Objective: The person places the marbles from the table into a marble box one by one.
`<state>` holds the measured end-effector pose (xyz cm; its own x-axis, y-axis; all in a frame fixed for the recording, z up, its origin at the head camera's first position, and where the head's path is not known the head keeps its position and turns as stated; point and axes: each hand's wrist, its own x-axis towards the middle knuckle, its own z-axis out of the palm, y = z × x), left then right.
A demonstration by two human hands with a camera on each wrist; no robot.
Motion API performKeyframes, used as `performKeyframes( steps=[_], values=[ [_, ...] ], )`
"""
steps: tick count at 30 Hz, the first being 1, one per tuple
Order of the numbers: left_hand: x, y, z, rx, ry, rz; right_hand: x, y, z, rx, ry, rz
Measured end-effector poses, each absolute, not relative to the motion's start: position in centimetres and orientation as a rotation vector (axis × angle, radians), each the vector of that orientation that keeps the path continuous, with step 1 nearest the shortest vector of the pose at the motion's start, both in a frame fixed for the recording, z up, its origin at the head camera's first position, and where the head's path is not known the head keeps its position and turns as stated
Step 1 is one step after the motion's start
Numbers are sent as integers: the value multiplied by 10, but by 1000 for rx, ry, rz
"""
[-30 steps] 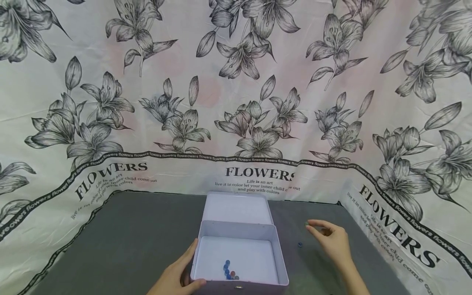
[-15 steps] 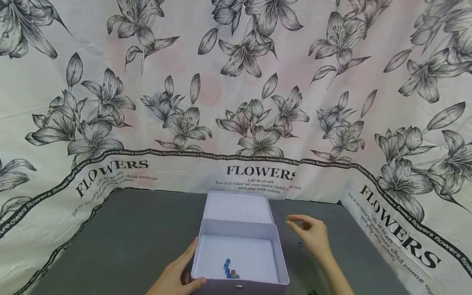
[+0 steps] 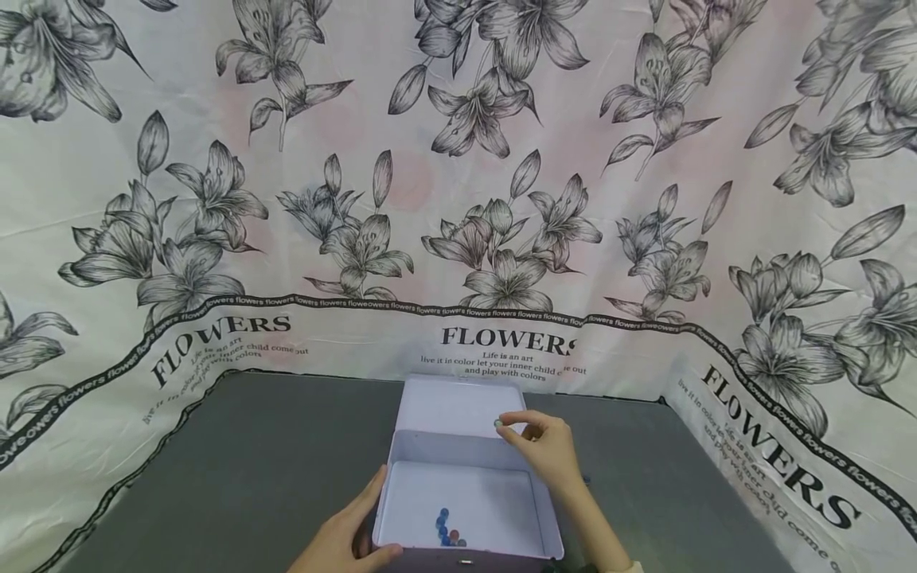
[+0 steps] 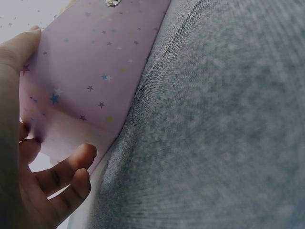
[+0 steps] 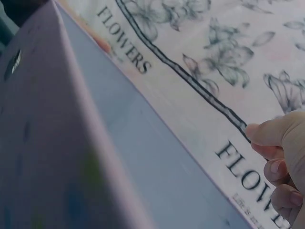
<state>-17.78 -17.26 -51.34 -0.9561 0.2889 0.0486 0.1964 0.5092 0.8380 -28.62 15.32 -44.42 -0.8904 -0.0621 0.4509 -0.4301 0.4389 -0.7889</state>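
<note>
A lavender hinged box (image 3: pixel 494 497) stands with its lid (image 3: pixel 451 406) folded back; stars decorate its outside in the left wrist view. My left hand (image 3: pixel 344 525) grips the box's front left corner, thumb on the front. Above the box's rear right part, my right hand (image 3: pixel 548 450) pinches a small greenish marble (image 3: pixel 498 423) between thumb and index finger. In the right wrist view the marble is hidden behind the fingertips. Several blue marbles (image 3: pixel 442 525), a reddish one (image 3: pixel 454 534) and a greyish one (image 3: pixel 462 543) lie near the box's front wall.
A small blue thing (image 3: pixel 586 480), partly hidden by the right forearm, lies on the dark grey table (image 3: pixel 286 446) right of the box. White flower-printed cloth (image 3: pixel 516 366) hangs behind the table and along its sides.
My right hand has moved left with the greenish marble, from over the table to above the box. The left hand has stayed on the box corner.
</note>
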Motion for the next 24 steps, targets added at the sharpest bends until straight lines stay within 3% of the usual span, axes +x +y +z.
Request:
performKeyframes(
  steps=[11,24],
  values=[
    [-177,-171,-513,418,2660,1449,-292,114,-436,588,-2331,1376],
    [-175,-169,-511,392,2669,1431,-291,104,-445,631,-2471,1329]
  ],
)
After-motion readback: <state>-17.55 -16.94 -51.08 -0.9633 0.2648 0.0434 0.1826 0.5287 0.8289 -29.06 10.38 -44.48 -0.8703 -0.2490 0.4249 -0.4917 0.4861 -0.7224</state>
